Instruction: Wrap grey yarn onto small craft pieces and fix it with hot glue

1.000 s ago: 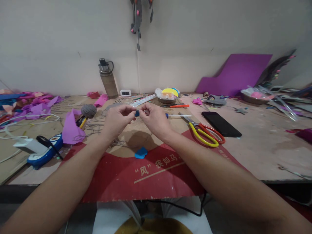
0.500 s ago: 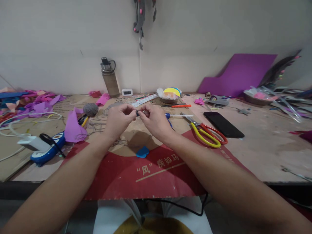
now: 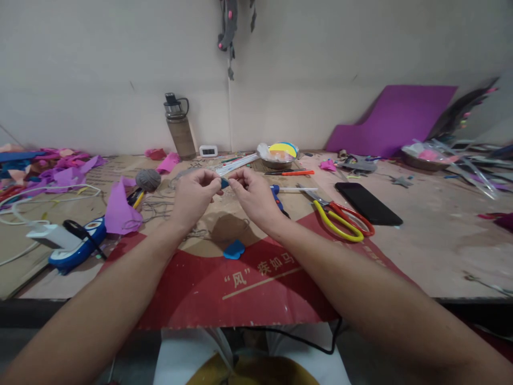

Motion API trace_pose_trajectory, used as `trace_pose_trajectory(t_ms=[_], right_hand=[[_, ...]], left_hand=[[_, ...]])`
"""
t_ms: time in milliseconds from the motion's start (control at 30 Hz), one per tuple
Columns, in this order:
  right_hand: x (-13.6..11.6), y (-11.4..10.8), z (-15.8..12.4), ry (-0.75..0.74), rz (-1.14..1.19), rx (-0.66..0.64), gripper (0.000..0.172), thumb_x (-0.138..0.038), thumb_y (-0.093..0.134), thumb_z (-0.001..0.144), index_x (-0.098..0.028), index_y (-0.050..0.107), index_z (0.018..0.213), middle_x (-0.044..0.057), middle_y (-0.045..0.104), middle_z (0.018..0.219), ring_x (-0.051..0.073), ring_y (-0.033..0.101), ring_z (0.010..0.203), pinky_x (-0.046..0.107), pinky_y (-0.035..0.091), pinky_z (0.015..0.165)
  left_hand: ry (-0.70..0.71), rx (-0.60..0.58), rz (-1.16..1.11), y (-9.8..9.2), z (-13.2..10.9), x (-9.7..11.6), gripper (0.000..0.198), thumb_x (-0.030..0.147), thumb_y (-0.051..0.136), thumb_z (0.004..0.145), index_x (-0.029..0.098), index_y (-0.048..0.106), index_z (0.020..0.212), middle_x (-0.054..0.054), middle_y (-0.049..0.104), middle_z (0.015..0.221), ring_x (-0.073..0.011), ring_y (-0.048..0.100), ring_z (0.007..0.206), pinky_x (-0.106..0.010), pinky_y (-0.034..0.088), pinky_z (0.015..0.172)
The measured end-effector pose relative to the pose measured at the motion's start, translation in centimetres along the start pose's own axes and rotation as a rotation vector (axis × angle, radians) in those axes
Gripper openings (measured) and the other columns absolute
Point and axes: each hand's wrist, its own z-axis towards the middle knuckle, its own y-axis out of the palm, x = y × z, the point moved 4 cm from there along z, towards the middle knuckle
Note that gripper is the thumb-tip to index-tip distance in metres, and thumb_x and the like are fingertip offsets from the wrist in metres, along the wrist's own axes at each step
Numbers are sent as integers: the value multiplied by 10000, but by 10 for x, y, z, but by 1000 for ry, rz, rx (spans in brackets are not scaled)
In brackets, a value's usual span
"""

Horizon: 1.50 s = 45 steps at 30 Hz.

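Between my two hands is a small dark-blue piece (image 3: pixel 224 183), felt or foam by its look, held above the middle of the table. My left hand (image 3: pixel 196 193) pinches its left end; my right hand (image 3: pixel 253 197) pinches the right end. Fingers cover much of the piece, so its full shape is hidden. Below them a bright blue cut-out (image 3: pixel 234 249) lies on the red part of the cardboard sheet (image 3: pixel 192 299). To the right of my right hand are a blue glue gun (image 3: pixel 276 199) with a white stick and red-and-yellow scissors (image 3: pixel 340 220).
A black phone (image 3: pixel 367 203) lies right of the scissors. At the left are a blue power strip (image 3: pixel 80 248) with cables, purple felt (image 3: pixel 120 208) and a grey yarn ball (image 3: pixel 148 180). A bottle (image 3: pixel 181 131), a bowl (image 3: pixel 276 162) and an orange cutter (image 3: pixel 297 172) stand or lie farther back.
More of the dark-blue piece now shows between my fingertips, which have shifted slightly on it. The things on the table have stayed put.
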Motion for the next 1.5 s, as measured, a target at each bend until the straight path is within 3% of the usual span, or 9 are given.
trace_pose_trajectory(t_ms=[167,400,533,700,867,1100,1200,1367,1500], right_hand=[[-3,-2,0,-11,-58,-7,155,-292,527,842,-182,579,746,-27,556,657,112,470,611,257,353,598],[-3,-8,4,19,-151,1,183,-240,516,816,-196,497,639,-37,526,610,103,423,562,262,317,579],[-4,-8,3,17,-187,-17,193,-242,516,820,-197,495,634,-29,533,613,107,430,566,268,309,577],[-8,-8,1,-38,-267,-17,166,-231,524,822,-194,515,660,-20,552,624,111,445,570,268,310,581],[-9,-7,0,-84,-322,-25,142,-218,529,826,-194,524,686,-9,567,648,119,460,593,273,321,599],[-7,-4,-3,-96,-224,-26,106,-215,558,824,-183,537,923,-15,540,720,133,487,658,266,360,633],[-7,-4,-2,-125,-215,-22,17,-193,544,821,-183,532,816,-7,556,738,127,492,680,266,363,661],[0,-2,0,-43,-173,-49,198,-273,503,860,-182,538,688,-25,532,648,115,453,624,264,329,632],[11,9,-3,70,-92,-133,237,-285,472,860,-187,519,650,-39,494,588,107,440,581,247,299,565]], left_hand=[[-37,-50,-105,3,-2,0,121,282,636,754,168,664,726,-36,666,636,-144,643,599,-202,454,460],[-241,-331,-345,7,4,-6,224,370,676,743,148,679,712,-83,698,700,-167,676,632,-223,494,499],[-163,-294,-230,2,5,2,197,333,698,721,157,713,808,-73,722,742,-170,687,659,-234,520,527],[-18,-280,-4,2,2,8,133,275,654,744,154,704,766,-49,698,641,-135,639,562,-224,512,507],[50,-276,55,2,2,7,108,257,632,748,164,684,766,-35,685,627,-129,624,538,-217,500,475],[0,-137,18,-3,5,5,127,271,621,771,155,665,741,-35,675,604,-109,588,490,-199,460,445],[-18,-94,21,-4,5,5,144,282,615,781,147,660,759,-36,679,603,-95,567,459,-187,439,428],[-25,-73,14,-2,4,1,152,283,594,806,142,645,779,-29,675,595,-66,505,387,-174,395,392],[-113,-112,-181,6,4,-9,151,296,598,816,146,608,807,-25,653,577,-89,558,407,-171,354,353]])
